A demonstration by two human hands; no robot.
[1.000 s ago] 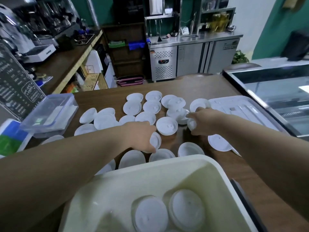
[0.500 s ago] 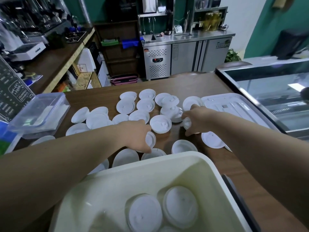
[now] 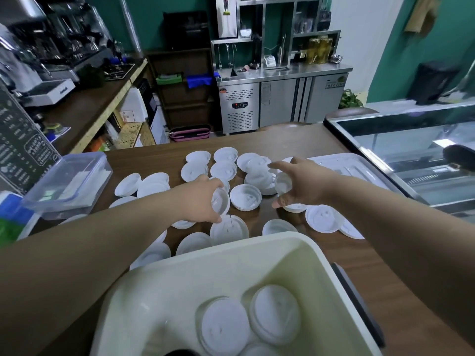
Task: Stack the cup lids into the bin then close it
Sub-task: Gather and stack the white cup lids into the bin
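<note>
While cup lids point(image 3: 223, 170) lay flat across the table point(image 3: 282, 140), a lid point(image 3: 221, 201) was gripped on edge in the curled left hand point(image 3: 203, 199), a second lid point(image 3: 282, 182) was pinched, tilted, by the right hand point(image 3: 305, 183), and two stacks point(image 3: 275, 319) were seen in the bin point(image 3: 231, 247).

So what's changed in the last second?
Left hand has tipped its white plastic cup lid up off the brown wooden table; right hand likewise raised a second lid, forefinger now stretched out. Cream plastic bin, its stacked lids and the scattered lids stayed put.
</note>
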